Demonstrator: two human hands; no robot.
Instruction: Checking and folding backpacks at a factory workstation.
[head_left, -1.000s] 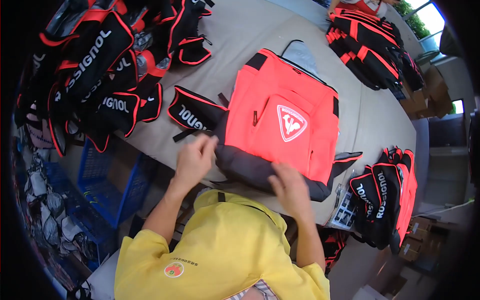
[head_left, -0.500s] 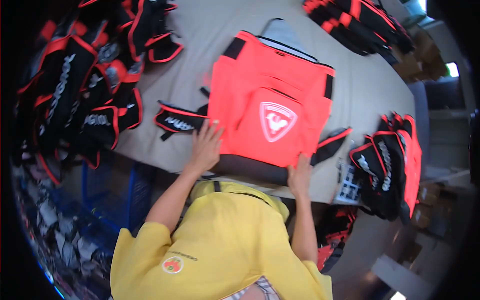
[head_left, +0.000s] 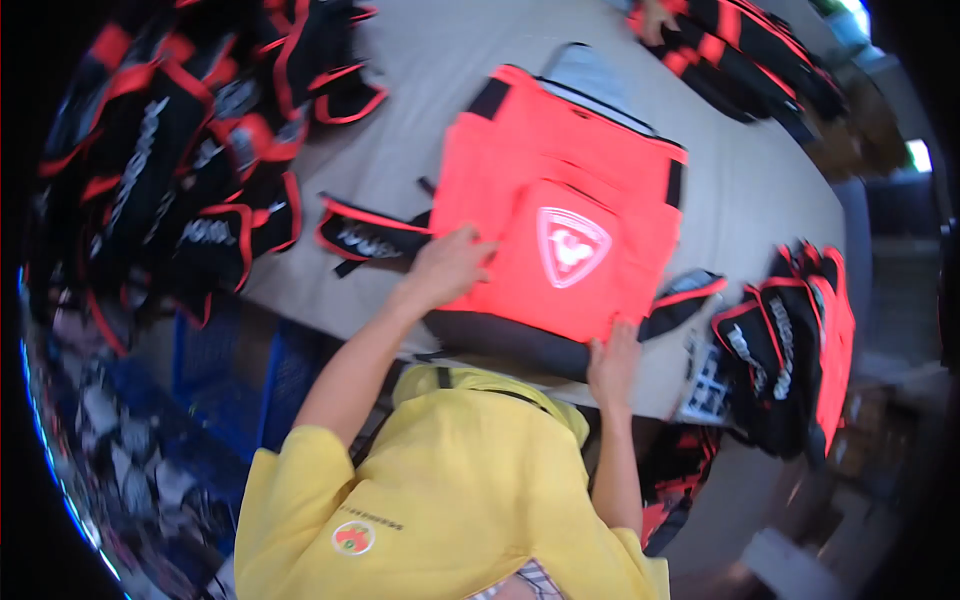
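A bright coral-red backpack lies flat on the grey table, its shield-shaped white emblem facing up. Its base is a dark panel on the side nearest me. Black hip-belt wings with red trim stick out, one at the left and one at the right. My left hand rests on the bag's lower left part, fingers apart and slightly bent. At the lower right corner, my right hand touches the edge with its fingers stretched out. Neither hand is seen gripping anything.
Black-and-red bag parts are heaped at the left. More bags lie at the far right, where another person's hand touches them. Folded bags stand at the table's right edge. A blue crate sits below left.
My left hand has shifted inward onto the bag's front, its fingers now pointing right. My right hand stays at the lower right corner. Another person's hand has appeared at the far-right bags.
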